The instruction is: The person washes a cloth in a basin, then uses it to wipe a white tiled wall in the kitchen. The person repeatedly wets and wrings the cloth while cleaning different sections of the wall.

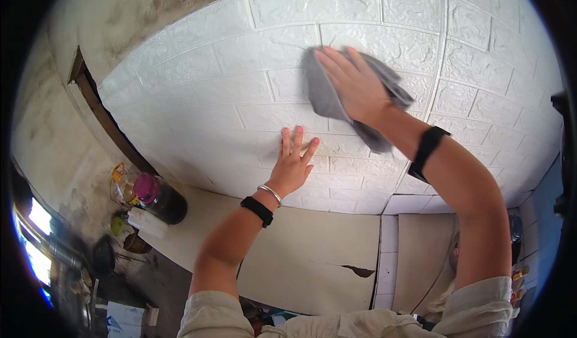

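Observation:
My right hand (354, 85) lies flat over a grey cloth (322, 87), pressing it against a wall panel with a white embossed brick pattern (297, 4). Part of the cloth hangs below the palm, and its edges are blurred. Lower and to the left, the spread fingertips of my left hand (293, 166) rest on the same panel, holding nothing. Yellowish staining (360, 164) shows on the bricks to the right of my left hand. A black band is on each arm, and a silver bangle (270, 193) circles my left wrist.
Below the wall runs a beige countertop (306, 243) with a torn hole (358, 271). At its left end stand a dark jar with a magenta lid (146, 188), a clear bottle with an orange cap (121, 182) and a white container (146, 223). A white box (124, 320) sits lower left.

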A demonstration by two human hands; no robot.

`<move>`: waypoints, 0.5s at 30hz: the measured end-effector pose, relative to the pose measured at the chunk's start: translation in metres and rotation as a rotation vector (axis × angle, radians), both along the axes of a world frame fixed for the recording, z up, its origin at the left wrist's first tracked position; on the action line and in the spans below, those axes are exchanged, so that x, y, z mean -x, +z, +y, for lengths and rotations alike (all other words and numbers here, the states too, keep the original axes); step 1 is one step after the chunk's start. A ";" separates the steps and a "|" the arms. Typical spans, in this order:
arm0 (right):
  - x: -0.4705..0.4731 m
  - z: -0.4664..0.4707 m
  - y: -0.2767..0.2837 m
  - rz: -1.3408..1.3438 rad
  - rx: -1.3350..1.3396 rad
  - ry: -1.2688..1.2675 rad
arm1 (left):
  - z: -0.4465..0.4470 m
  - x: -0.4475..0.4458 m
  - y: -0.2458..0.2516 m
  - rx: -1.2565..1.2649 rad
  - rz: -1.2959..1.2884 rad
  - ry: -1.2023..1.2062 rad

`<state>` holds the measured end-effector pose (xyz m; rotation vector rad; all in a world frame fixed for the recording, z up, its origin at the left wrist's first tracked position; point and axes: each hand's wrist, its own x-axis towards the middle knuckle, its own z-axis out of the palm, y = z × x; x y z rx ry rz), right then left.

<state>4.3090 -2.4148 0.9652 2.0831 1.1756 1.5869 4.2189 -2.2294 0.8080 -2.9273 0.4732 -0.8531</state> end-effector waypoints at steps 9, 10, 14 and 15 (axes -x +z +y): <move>0.017 0.068 0.093 -0.026 -0.026 -0.085 | -0.004 0.007 0.006 0.050 -0.023 -0.038; 0.017 0.040 0.100 -0.031 -0.048 -0.087 | -0.003 0.008 0.006 0.056 0.020 -0.016; 0.018 -0.075 0.119 -0.081 -0.109 -0.143 | -0.002 0.006 0.007 0.023 0.081 0.003; 0.018 -0.091 0.120 -0.115 -0.103 -0.297 | -0.004 0.006 0.007 0.033 0.071 -0.003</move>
